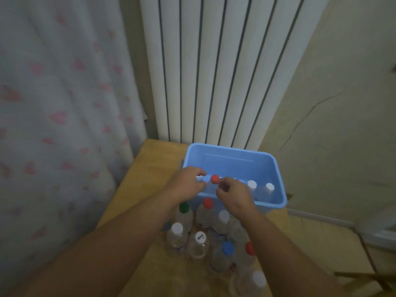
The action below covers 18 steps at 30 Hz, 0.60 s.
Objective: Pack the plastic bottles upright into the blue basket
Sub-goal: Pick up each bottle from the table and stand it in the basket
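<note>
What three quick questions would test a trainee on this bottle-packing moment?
1. True or false: the green-capped bottle already stands inside the blue basket.
2. Multiple choice: which cap colour shows between the left hand and the right hand? A blue, B red, C green.
3. Count: how many bottles with a blue cap wait on the table, outside the basket?
Key: 1 false, it stands on the table. 2 B, the red cap. 3 one, the blue-capped bottle.
</note>
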{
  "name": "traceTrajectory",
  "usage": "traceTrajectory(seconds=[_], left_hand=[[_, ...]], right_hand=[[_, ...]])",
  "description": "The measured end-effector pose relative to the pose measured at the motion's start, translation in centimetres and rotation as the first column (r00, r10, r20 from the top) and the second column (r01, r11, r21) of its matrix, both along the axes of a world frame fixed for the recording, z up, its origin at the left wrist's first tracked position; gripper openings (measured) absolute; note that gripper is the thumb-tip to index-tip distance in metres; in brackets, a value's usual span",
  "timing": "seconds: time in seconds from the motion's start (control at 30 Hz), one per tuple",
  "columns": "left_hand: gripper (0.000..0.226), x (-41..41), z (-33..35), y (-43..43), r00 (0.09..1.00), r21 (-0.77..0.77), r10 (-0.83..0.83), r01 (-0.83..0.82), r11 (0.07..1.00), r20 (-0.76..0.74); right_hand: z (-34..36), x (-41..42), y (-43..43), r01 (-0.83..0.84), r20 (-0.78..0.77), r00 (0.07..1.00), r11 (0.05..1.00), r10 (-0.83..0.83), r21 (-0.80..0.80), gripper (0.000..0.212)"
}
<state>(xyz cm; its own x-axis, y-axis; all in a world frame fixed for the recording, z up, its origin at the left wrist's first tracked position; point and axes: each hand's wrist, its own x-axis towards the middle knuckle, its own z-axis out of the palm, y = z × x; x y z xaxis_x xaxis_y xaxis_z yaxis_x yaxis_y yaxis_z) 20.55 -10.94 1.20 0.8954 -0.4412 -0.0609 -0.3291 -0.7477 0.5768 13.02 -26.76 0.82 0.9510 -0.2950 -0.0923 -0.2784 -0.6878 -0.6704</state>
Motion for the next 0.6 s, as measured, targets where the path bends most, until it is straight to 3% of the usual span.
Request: traceTrajectory(seconds=[0.27,0.47,0.6], left_hand=[[0.037,-0.6,-1.3,7.1,0.994,-0.042,0.077,-0.08,0.996,-0.079],[0.036,-1.6,-2.8,10.1,0.99,-0.044,0.04,-0.047,0.998,-0.137],[0.038,-2.3,-4.1,11.3,0.984,-0.015,0.001,-0.003,1.0,-0.176]], right_hand=[[-0.6,-0.1,6.5,-0.083,-0.064,0.995,0.996,0.082,-0.02,0.021],[-0.9,-1.1,9.7,-0.112,-0.126,0.986,0.994,0.109,-0.017,0.013],[-2.2,-1.8,10.7,-0.259,-0.373,0.908,0.956,0.192,-0.14,0.03]])
